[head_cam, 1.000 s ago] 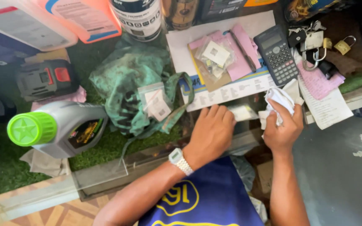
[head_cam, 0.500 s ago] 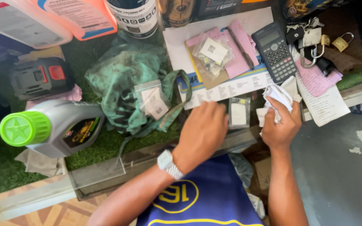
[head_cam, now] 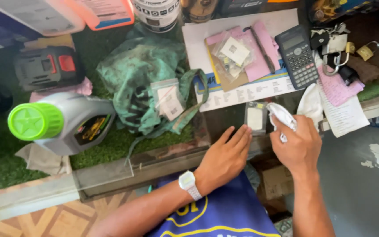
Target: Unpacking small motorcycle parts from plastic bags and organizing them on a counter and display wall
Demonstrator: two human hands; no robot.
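My left hand (head_cam: 225,154) lies flat on the glass counter top, fingers together, fingertips touching the lower edge of a small rectangular device (head_cam: 255,117) with a pale face. My right hand (head_cam: 298,142) is closed around a crumpled white cloth (head_cam: 281,116), which presses against the right side of that device. A wristwatch (head_cam: 187,181) sits on my left wrist.
A grey oil jug with a green cap (head_cam: 62,123) lies at the left, beside a green rag (head_cam: 143,79) and small plastic bags (head_cam: 169,99). Papers, a pen and a dark calculator (head_cam: 298,54) lie at the back. Padlocks and keys (head_cam: 352,52) sit at the far right. A cardboard box (head_cam: 277,182) is below the counter.
My left hand has slid back from over the device and flattened beside it, uncovering the device. The right hand with the cloth has moved onto the device's right edge.
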